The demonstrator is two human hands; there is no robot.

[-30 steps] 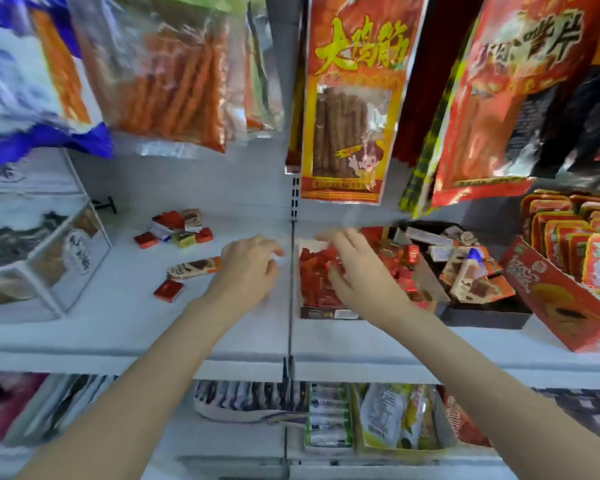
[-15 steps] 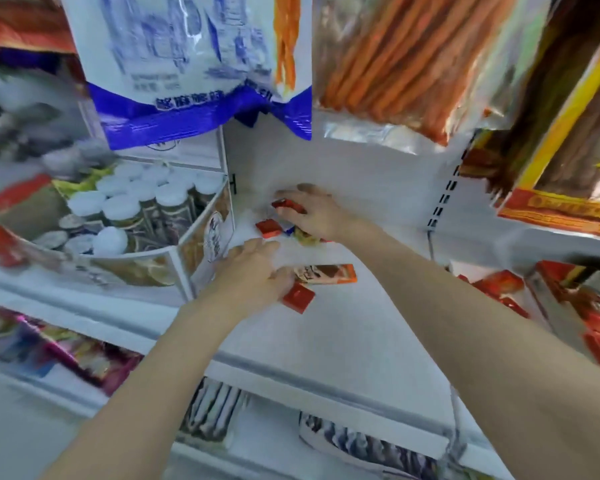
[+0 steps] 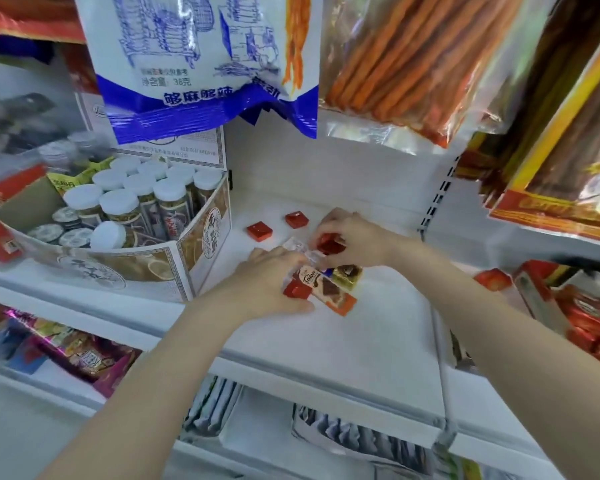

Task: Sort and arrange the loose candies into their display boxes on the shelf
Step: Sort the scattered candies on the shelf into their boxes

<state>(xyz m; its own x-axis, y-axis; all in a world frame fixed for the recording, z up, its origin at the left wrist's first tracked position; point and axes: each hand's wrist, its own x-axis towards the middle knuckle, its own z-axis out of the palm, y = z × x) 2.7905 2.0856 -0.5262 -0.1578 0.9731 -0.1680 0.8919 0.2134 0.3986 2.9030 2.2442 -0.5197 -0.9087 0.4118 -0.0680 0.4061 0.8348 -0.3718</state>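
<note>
Two red square candies (image 3: 260, 231) and (image 3: 297, 220) lie apart on the bare white shelf (image 3: 361, 334), just behind the cluster where both hands work. The right hand (image 3: 352, 237) is curled over a third red square candy (image 3: 329, 244), its fingertips closed in a pinch on the wrapper's edges. The left hand (image 3: 267, 285) lies low over the shelf with fingers gathered against a long orange chocolate bar (image 3: 329, 289) and a red piece (image 3: 296, 289) tucked beside it; whether it actually grips them or only corrals them cannot be told. A small green-and-brown candy (image 3: 347, 273) sits touching the bar's far end, and a clear crinkled wrapper (image 3: 300, 247) shows between the two hands. These sweets look light and small, with glossy foil or film wrappers that would likely slip under a flat press, so a pinch across opposite edges seems the safer hold; the bar is probably stiff enough to lift by its middle, though it could snap if bent. The open red display box (image 3: 548, 299) with similar red pieces stands well to the right on the same shelf level, and is probably where the red squares belong. The carton of white-capped jars (image 3: 174, 237) at left is close to the work but apart from the candies.
</note>
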